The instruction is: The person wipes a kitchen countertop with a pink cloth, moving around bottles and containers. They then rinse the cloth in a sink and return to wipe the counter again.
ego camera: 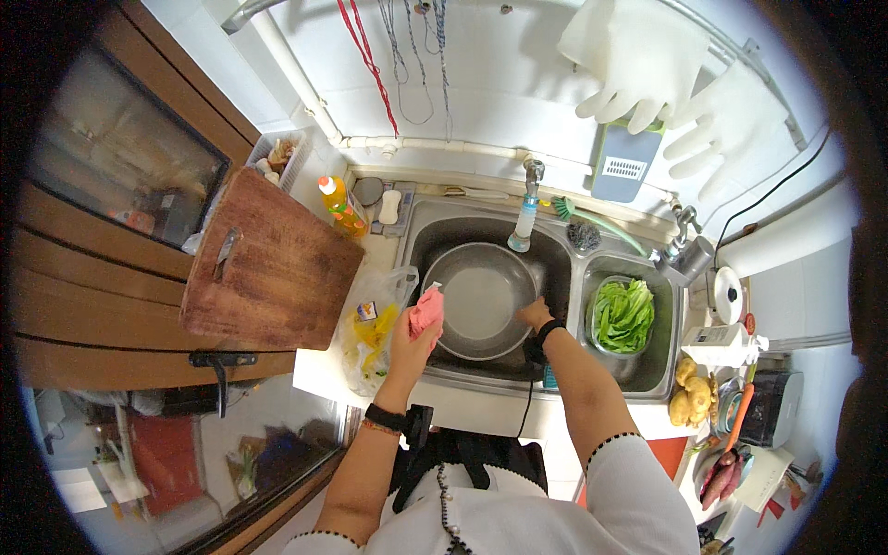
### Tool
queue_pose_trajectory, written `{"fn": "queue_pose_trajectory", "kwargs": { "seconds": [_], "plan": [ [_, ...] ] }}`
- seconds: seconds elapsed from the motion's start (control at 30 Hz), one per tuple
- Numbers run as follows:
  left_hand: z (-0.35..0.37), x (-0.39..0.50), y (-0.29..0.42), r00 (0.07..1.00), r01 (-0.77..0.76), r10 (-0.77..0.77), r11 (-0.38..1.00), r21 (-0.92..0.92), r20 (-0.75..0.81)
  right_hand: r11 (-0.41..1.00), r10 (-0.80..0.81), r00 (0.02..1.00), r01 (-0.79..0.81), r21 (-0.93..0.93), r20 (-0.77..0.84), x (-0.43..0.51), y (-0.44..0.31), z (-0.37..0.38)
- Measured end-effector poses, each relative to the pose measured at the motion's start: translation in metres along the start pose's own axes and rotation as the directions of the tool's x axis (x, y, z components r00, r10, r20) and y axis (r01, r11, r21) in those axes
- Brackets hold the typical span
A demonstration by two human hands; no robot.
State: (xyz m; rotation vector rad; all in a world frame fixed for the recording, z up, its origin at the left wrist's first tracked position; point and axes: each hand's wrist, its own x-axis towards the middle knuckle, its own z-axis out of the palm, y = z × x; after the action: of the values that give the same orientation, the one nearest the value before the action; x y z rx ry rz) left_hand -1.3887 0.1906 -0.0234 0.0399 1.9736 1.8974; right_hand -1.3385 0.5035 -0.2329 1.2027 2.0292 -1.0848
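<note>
My left hand [415, 340] is closed around a pink cloth [427, 313] at the left rim of a round metal pan [479, 298]. The pan lies in the large basin of a steel double sink [559, 277]. At the pan's right edge is my right hand [535, 316]; its fingertips are over or behind the rim, and the exact grip is hard to see. The faucet [524, 222] hangs above the pan's upper right edge. In the small basin, leafy greens [623, 316] fill a clear container.
A wooden cutting board [270, 267] and a plastic bag [368, 340] are at the left, near a yellow soap bottle [343, 207]. A steel wool scrubber [583, 236] and a green brush [563, 207] lie behind the sink. Potatoes [692, 397] sit at the right. Rubber gloves [638, 62] hang above.
</note>
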Motion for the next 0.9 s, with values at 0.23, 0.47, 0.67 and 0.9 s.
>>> {"fn": "queue_pose_trajectory", "kwargs": {
  "seconds": [0.23, 0.47, 0.67, 0.9],
  "plan": [
    [-0.016, -0.003, 0.017, 0.999, 0.04, -0.041, 0.999, -0.017, -0.028, 0.96, -0.245, 0.969, 0.24, -0.142, -0.017, -0.001, 0.01, -0.011],
    [-0.018, -0.009, 0.027, 0.999, -0.011, 0.011, 1.0, 0.007, -0.035, 0.928, -0.373, 0.891, 0.362, -0.093, -0.26, -0.04, -0.009, -0.034],
    [-0.014, -0.01, 0.023, 0.996, -0.086, 0.086, 0.996, 0.021, -0.031, 0.861, -0.496, 0.847, 0.508, 0.019, -0.19, -0.075, -0.038, -0.033],
    [-0.023, -0.013, 0.024, 0.999, 0.041, -0.042, 0.999, -0.031, -0.013, 0.752, -0.658, 0.725, 0.644, -0.139, -0.203, -0.118, -0.07, -0.029]
  ]
}}
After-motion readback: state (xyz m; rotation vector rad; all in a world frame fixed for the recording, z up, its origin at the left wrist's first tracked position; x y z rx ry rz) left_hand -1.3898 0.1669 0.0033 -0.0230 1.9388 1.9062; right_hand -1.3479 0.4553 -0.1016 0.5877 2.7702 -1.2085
